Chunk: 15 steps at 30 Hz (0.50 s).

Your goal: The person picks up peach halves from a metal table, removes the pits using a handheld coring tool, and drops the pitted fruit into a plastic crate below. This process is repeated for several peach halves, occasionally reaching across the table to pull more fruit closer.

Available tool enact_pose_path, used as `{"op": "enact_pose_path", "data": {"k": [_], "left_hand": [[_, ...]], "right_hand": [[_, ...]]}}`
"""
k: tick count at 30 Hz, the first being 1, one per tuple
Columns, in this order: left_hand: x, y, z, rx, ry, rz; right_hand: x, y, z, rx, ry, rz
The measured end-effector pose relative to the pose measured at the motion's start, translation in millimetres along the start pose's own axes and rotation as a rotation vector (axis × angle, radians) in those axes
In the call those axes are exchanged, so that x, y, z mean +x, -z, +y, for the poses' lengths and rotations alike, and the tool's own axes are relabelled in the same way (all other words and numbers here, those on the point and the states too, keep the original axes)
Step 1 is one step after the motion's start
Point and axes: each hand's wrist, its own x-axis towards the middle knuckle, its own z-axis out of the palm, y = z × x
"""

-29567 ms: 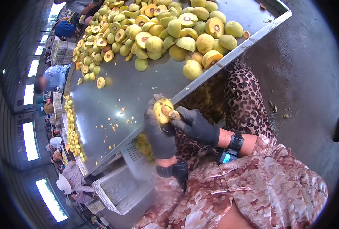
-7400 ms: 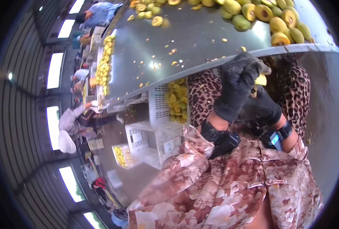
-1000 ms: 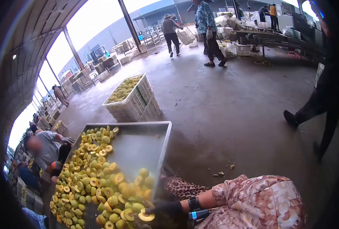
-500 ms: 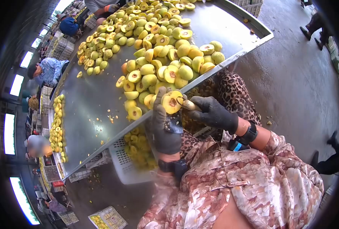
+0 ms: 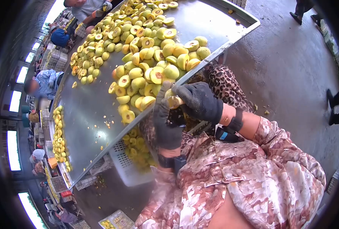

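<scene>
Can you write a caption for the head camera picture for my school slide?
Two gloved hands, left hand and right hand, hold a halved yellow fruit beside a metal table piled with fruit.

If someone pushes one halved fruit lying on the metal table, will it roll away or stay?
A halved fruit would probably slide rather than roll where it lies cut face down. The smooth steel table looks slippery. A half pushed against the crowded fruit pile may nudge rounder neighbours, which could roll.

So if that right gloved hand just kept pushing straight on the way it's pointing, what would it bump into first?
Most likely the fruit half itself: the right hand points leftward and is pressed against it, with the left hand cupping the fruit just behind. Past those lies the metal table, though depth is hard to judge.
</scene>
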Motion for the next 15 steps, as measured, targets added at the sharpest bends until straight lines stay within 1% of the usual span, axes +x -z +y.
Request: {"op": "enact_pose_path", "data": {"k": [1,3,6,8,12,15], "left_hand": [[0.7,0.4,-0.4,-0.046,0.015,0.008],[4.6,8.4,-4.0,-0.038,0.016,0.025],[10.0,12.7,-9.1,-0.082,0.002,-0.006],[12.7,18.4,-10.6,-0.113,0.029,-0.041],[12.7,17.4,-19.1,-0.137,0.073,0.012],[11.0,22.0,-16.9,-0.257,0.092,0.106]], "right_hand": [[-0.5,-1.0,0.1,-0.049,0.028,0.008],[-2.2,-2.0,-1.7,-0.151,0.079,0.022],[-2.0,-3.4,1.9,-0.191,0.087,-0.001],[-1.3,0.9,0.5,-0.196,0.134,0.010],[-10.5,-2.7,5.1,-0.295,0.246,0.002],[-20.5,-6.6,2.8,0.122,-0.125,-0.081]]}}
